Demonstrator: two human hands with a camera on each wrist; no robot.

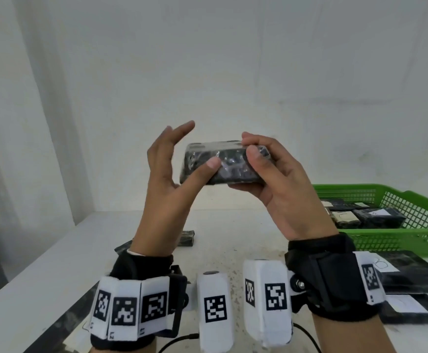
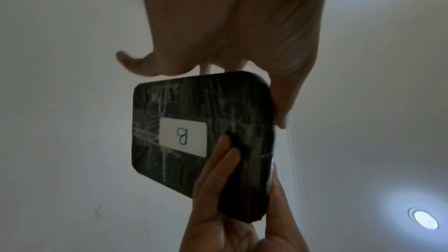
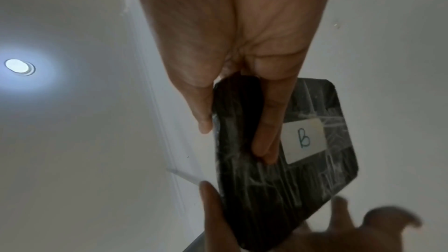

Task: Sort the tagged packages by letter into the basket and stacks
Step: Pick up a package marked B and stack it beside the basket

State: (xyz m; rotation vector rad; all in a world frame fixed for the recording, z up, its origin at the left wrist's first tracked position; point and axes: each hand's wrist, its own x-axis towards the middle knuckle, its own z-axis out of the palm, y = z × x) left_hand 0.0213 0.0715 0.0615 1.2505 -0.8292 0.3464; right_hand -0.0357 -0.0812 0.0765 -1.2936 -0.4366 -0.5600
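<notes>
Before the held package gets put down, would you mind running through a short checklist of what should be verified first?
1. Letter read: ok. The white tag on the black wrapped package shows a handwritten B.
2. Grip: ok. The right hand pinches one end, thumb above and fingers beneath.
3. Support hand: ok. The left hand touches the package with its thumb, fingers spread free.
4. Destination for B: cannot tell. Tags in the green basket and on the stacked packages beside it are too small to read.
5. Room in the basket: ok. Packages lie inside, well below the rim.
6. Unsorted package on the table: not ok, still waiting.
</notes>
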